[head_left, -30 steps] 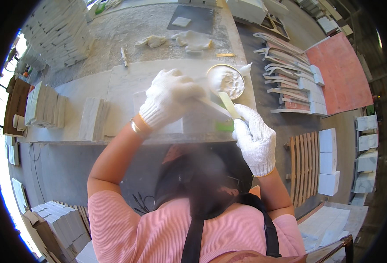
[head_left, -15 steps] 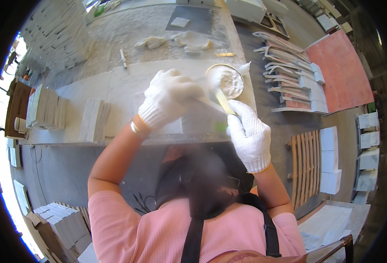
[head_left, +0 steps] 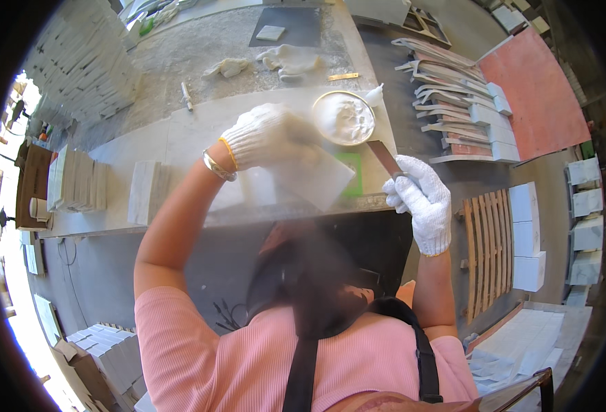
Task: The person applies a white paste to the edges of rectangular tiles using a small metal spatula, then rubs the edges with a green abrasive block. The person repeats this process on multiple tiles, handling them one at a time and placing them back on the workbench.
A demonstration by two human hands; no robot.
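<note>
One white tile (head_left: 327,184) gripped in the left hand (head_left: 265,137) there, scraper (head_left: 385,159) clasped in the right hand (head_left: 421,202), white paste (head_left: 349,118) nearby

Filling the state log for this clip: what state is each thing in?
Left hand: gloved, holding white tile; grip blurred
White tile: held, partly blurred
Right hand: gloved, closed around spatula
Spatula: held, tip outside tub
Tub: open, holding white paste
White paste: surface uneven
Loose gloves: unworn, crumpled
Tile stack at left: standing on edge
</note>
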